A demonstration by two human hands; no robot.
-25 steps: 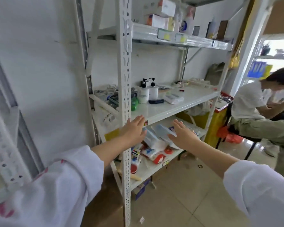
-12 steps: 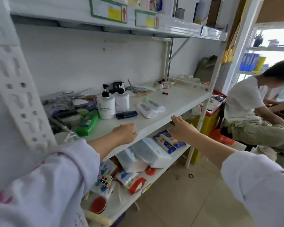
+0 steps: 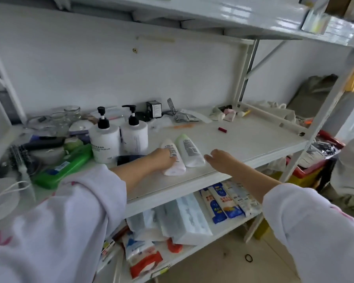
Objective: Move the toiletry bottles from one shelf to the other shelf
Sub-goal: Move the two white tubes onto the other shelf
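On the white middle shelf [image 3: 249,144] two white tubes lie side by side: the left tube [image 3: 175,160] and the green-capped tube [image 3: 189,150]. My left hand [image 3: 161,160] rests against the left tube, its fingers curling on the tube's side. My right hand [image 3: 221,160] hovers open just right of the green-capped tube, not touching it. Behind stand two white pump bottles, the left pump bottle [image 3: 105,142] and the right pump bottle [image 3: 135,135]. A green bottle [image 3: 67,165] lies on its side at the left. A dark item [image 3: 125,159] sits partly hidden behind my left wrist.
Glass jars [image 3: 70,113], a hairbrush [image 3: 20,160] and clutter fill the shelf's left end; small items line its back. The lower shelf [image 3: 223,227] holds tissue packs and blue packets. An upper shelf [image 3: 233,13] hangs overhead. A red bin [image 3: 315,166] and a seated person [image 3: 352,166] are at right.
The view has moved closer to the middle shelf. Both my hands have gone from its front edge onto it, the left reaching the left tube, the right arriving beside the green-capped tube.
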